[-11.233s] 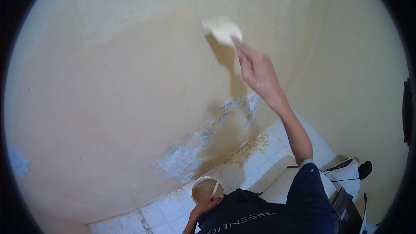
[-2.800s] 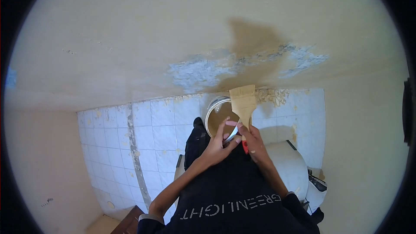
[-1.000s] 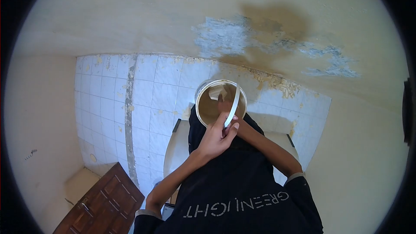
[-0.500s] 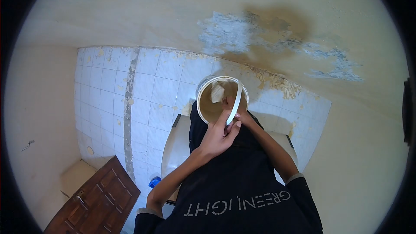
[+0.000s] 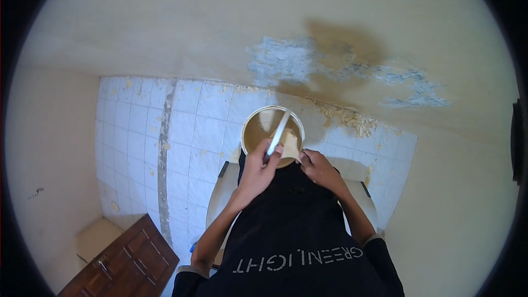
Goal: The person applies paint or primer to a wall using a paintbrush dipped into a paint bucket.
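A round white-rimmed bucket [image 5: 246, 125] with tan contents stands in front of my body, at mid frame. My left hand [image 5: 259, 168] is closed on the bucket's pale handle [image 5: 279, 128], which crosses the opening. At the bucket's right rim my right hand [image 5: 320, 169] is closed on the narrow end of a cream-coloured scraper-like tool [image 5: 290, 146]. The tool's wide end lies over the bucket opening, close to my left fingers.
Ahead rises a beige wall [image 5: 181, 27] with a peeled bluish patch [image 5: 283, 60]. Paint flakes [image 5: 357, 122] lie along its foot on white floor tiles [image 5: 209, 99]. A brown wooden door [image 5: 124, 261] is at lower left. Part of a pale seat [image 5: 220, 190] shows beside my body.
My right hand has come out of the bucket to its right rim, and the tool is now plainly in view. The bucket and its handle have shifted slightly left and down in view.
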### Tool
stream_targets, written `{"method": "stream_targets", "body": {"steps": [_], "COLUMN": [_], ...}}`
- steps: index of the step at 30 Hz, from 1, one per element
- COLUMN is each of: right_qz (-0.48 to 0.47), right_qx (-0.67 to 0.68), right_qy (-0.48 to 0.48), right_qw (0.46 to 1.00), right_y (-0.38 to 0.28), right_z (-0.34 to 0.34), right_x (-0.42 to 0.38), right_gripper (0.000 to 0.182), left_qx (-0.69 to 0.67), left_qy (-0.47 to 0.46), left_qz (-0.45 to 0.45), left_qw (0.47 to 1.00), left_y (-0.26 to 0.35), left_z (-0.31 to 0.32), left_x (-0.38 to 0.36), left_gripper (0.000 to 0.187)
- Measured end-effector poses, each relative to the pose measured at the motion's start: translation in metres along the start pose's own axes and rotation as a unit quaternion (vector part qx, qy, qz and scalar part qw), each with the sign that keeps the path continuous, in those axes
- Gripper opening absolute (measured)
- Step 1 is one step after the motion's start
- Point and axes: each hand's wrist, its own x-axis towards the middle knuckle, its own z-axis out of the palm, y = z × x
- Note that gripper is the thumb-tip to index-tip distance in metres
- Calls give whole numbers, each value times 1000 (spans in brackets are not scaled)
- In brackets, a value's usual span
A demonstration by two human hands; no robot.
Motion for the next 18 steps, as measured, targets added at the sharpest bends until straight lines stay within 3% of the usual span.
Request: {"method": "stream_targets", "body": {"steps": [3,6,9,10,12,13,14,15,16,18], "right_qz": [63,56,53,-70,-86,-121,-147,-254,-293,-364], "right_qx": [101,184,56,85,334,298,264,102,54,-54], "right_qy": [-54,-35,57,200,98,186,269,410,447,533], "right_qw": [991,981,995,973,934,929,915,870,844,762], "right_y": [6,23,88,112,23,2,-15,-35,-54,-113], "right_z": [-28,-46,-44,-35,-71,-78,-86,-99,-113,-143], "right_x": [-23,-45,-68,-60,-79,-82,-80,-71,-72,-84], "right_gripper": [27,33,37,38,40,38,35,38,37,34], "left_qx": [-55,-139,-16,-43,-144,-79,-41,-36,-15,34], "left_qy": [0,6,46,67,-28,62,16,29,3,37], "left_qz": [2,-15,16,18,-34,119,99,134,110,190], "left_qw": [998,990,999,997,989,988,994,990,994,981], "left_y": [-2,15,0,-7,-36,-60,-52,-54,-59,-81], "left_z": [-8,-10,-6,0,-2,10,7,13,11,15], "left_x": [10,16,14,20,37,45,43,50,54,67], "left_gripper": [22,26,27,23,26,27,24,25,28,33]}}
